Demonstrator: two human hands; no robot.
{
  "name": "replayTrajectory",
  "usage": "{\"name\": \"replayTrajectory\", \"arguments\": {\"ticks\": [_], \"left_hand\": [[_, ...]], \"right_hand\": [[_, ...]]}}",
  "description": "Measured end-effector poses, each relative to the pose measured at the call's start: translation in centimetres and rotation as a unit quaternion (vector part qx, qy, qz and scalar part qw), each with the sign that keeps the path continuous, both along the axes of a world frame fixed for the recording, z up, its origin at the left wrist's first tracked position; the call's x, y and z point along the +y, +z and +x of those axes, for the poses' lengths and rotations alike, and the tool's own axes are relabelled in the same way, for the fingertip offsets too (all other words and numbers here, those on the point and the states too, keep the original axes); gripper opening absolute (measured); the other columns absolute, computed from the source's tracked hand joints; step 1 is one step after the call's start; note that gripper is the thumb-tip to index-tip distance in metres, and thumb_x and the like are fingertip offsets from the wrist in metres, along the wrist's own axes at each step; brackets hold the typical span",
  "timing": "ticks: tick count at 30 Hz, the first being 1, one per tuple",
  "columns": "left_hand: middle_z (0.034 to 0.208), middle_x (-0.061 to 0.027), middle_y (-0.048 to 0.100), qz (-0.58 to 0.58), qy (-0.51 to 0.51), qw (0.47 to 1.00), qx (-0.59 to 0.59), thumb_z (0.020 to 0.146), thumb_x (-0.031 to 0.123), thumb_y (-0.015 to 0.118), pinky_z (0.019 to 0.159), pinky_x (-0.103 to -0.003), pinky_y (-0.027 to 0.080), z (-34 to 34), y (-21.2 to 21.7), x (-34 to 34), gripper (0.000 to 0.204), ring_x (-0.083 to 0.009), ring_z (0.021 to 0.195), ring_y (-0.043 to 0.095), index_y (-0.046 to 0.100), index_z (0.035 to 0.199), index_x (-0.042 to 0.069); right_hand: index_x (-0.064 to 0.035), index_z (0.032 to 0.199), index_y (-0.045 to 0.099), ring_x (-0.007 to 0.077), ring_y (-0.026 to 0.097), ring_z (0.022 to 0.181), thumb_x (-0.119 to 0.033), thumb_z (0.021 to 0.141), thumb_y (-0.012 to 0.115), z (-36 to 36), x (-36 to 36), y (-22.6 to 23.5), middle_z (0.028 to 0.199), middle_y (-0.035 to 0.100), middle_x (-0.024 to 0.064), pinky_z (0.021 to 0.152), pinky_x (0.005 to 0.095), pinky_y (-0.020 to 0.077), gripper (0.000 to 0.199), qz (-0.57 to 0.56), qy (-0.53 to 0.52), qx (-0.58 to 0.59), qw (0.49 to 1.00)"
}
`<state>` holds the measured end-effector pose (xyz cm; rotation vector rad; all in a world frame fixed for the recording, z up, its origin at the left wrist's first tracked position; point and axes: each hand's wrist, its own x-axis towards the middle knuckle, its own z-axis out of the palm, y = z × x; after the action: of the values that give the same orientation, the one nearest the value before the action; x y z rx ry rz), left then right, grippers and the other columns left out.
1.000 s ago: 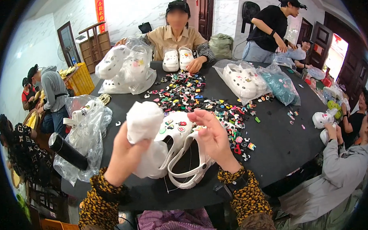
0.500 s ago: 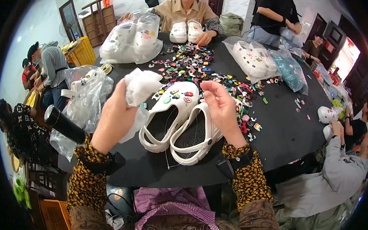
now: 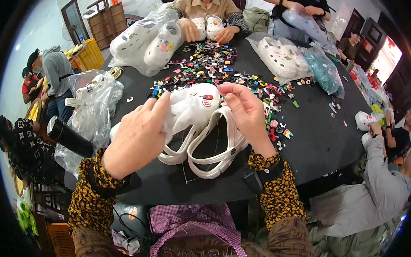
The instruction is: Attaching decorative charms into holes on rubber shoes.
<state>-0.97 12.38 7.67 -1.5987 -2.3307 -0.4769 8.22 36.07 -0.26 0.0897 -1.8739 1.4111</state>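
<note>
A pair of white clogs lies before me on the table; the left clog [image 3: 208,90] has several small charms on its toe, and the right clog [image 3: 216,166] lies against it. My left hand [image 3: 140,135] is closed on a crumpled white cloth [image 3: 184,115], which lies over the left clog's upper and covers some of its charms. At the toe end, my right hand [image 3: 246,115] has its thumb and forefinger bent together against the left clog's edge. The right clog's front is partly hidden by this hand. A thin clear loop [image 3: 186,179] hangs by the heel straps.
Loose colourful charms [image 3: 203,67] spread over the dark table [image 3: 314,143]. Bagged white clogs stand at the far left [image 3: 143,44] and far right [image 3: 282,62]. A black cylinder [image 3: 70,137] rises by my left forearm. Across the table a person handles another pair of clogs [image 3: 214,26].
My left hand has brought the white cloth down and right onto the left clog. My right hand has shifted slightly, its fingers now at the clog's toe edge. The person opposite moved a hand beside their clogs.
</note>
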Motion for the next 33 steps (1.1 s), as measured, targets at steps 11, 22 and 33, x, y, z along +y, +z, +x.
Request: {"name": "replayTrajectory", "arguments": {"ticks": [11,22,33], "left_hand": [[0.086,-0.0266,0.061,-0.015,-0.07,0.983,-0.169,0.08,0.006,0.056,0.065,-0.051,0.052,2.0,-4.6,5.2,0.029,-0.045,0.076,0.063,0.044,0.105,-0.001],[0.089,-0.025,0.061,-0.079,-0.11,0.985,-0.11,0.079,0.009,0.059,0.066,-0.05,0.052,1.2,-4.9,3.7,0.032,-0.0415,0.075,0.065,0.049,0.108,-0.001],[0.093,-0.0223,0.061,-0.122,-0.112,0.982,-0.092,0.079,0.01,0.062,0.07,-0.047,0.053,1.1,-4.1,3.6,0.03,-0.0399,0.079,0.065,0.055,0.107,0.001]], "right_hand": [[0.0011,0.103,0.067,0.0127,0.061,0.081,-0.004,0.088,0.063,1.7,1.5,1.8,0.089,0.066,0.0088,0.071,0.026,0.0487,0.016,0.15,-0.062,-0.14,0.977],[-0.0025,0.113,0.063,0.0288,0.06,0.095,-0.009,0.086,0.065,3.3,-0.2,2.7,0.104,0.061,0.0138,0.083,0.0362,0.0491,0.027,0.31,-0.036,-0.17,0.935],[-0.0029,0.108,0.063,0.0371,0.059,0.092,-0.023,0.09,0.062,2.0,-2.6,2.4,0.098,0.059,0.0189,0.08,0.045,0.0485,0.027,0.387,-0.181,-0.229,0.875]]}}
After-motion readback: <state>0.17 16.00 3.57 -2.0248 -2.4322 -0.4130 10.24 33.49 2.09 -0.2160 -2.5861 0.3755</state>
